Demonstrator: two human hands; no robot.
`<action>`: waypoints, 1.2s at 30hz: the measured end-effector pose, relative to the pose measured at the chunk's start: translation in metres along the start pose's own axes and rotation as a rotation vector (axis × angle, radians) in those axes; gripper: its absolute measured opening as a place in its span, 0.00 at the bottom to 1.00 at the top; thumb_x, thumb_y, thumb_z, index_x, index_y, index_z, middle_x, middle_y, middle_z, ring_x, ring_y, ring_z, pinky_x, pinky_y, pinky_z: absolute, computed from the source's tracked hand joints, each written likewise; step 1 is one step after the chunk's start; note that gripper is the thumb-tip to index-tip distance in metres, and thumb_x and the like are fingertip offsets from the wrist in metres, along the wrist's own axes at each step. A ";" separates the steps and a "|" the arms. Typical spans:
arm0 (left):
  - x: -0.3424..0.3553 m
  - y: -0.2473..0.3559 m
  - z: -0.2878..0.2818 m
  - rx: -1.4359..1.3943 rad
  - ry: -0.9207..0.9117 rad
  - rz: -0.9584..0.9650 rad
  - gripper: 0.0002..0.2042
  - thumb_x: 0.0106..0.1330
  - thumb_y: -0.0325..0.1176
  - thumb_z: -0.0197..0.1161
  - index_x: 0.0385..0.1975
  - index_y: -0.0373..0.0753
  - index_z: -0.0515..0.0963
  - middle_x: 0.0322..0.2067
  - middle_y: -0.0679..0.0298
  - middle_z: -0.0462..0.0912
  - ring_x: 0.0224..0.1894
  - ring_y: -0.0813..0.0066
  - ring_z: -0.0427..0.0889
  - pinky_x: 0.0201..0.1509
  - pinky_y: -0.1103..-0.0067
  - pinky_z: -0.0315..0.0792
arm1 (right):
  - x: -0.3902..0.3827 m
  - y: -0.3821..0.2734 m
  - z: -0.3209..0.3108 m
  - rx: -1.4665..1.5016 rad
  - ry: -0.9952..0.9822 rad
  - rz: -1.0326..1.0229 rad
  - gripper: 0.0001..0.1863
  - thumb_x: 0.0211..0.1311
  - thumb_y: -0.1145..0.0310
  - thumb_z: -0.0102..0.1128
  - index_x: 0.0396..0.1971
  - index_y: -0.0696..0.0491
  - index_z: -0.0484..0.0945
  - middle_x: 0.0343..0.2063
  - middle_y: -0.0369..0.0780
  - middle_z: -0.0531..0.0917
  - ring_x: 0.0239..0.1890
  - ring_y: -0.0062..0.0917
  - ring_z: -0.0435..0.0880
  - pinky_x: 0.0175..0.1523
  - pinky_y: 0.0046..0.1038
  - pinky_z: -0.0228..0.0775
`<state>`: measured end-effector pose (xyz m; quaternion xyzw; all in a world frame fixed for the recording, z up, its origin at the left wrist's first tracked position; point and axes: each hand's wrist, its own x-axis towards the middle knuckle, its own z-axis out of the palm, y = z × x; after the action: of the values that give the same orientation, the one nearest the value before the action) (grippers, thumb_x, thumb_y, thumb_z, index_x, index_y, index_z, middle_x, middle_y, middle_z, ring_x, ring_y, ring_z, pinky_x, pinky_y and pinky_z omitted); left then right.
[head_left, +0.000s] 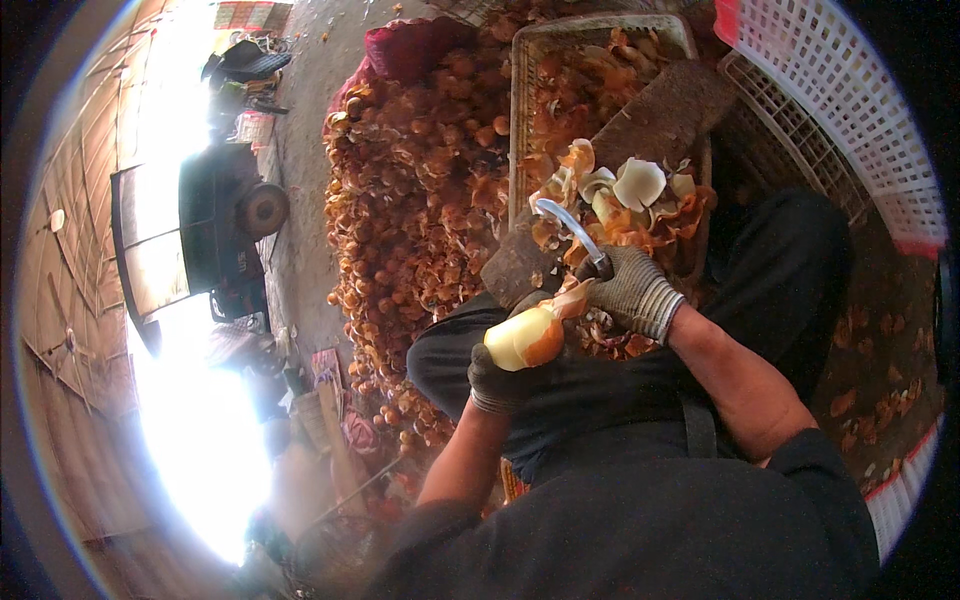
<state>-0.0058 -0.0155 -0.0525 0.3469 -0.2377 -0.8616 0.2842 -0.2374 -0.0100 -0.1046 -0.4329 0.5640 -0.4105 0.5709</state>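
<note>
My left hand (497,378), in a dark knit glove, grips a pale yellow onion (515,341) over my lap. The onion is partly peeled, with brown skin left along its right side. In my gloved right hand (632,292) is a knife (574,228) with a thin, curved, pale blade pointing up and left; its handle is hidden by the fingers. A strip of brown skin (571,302) runs from the onion to the right hand's fingers. Just beyond that hand lies a heap of onion skins (652,232), white and brown pieces mixed.
A large pile of brown onions (420,215) spreads to the left beside a dark red sack (415,48). Ahead, a wooden board (665,112) crosses a plastic crate (518,120) holding skins. A white perforated basket (850,110) stands far right. A vehicle (215,215) is at the left.
</note>
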 end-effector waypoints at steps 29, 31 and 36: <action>0.030 0.019 0.033 1.070 0.073 0.217 0.43 0.41 0.25 0.78 0.61 0.38 0.62 0.56 0.57 0.72 0.57 0.66 0.73 0.61 0.70 0.71 | -0.025 -0.032 -0.017 0.057 -0.182 -0.057 0.21 0.51 0.67 0.68 0.46 0.58 0.77 0.36 0.46 0.85 0.38 0.30 0.84 0.46 0.29 0.75; 0.037 0.013 0.030 1.170 0.042 0.257 0.42 0.42 0.25 0.78 0.61 0.38 0.62 0.57 0.56 0.71 0.57 0.67 0.73 0.60 0.70 0.72 | -0.021 -0.025 -0.012 -0.108 -0.130 -0.021 0.21 0.51 0.67 0.68 0.46 0.57 0.77 0.37 0.47 0.85 0.39 0.32 0.85 0.46 0.31 0.75; 0.033 0.013 0.039 0.728 0.125 0.061 0.40 0.44 0.28 0.77 0.60 0.36 0.63 0.56 0.53 0.72 0.57 0.61 0.74 0.59 0.66 0.73 | -0.015 -0.011 -0.005 -0.070 -0.070 -0.005 0.19 0.51 0.67 0.67 0.43 0.57 0.77 0.34 0.47 0.84 0.36 0.35 0.84 0.43 0.32 0.75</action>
<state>-0.0502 -0.0382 -0.0350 0.4701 -0.5210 -0.6889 0.1817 -0.2431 0.0015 -0.0898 -0.4679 0.5566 -0.3765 0.5740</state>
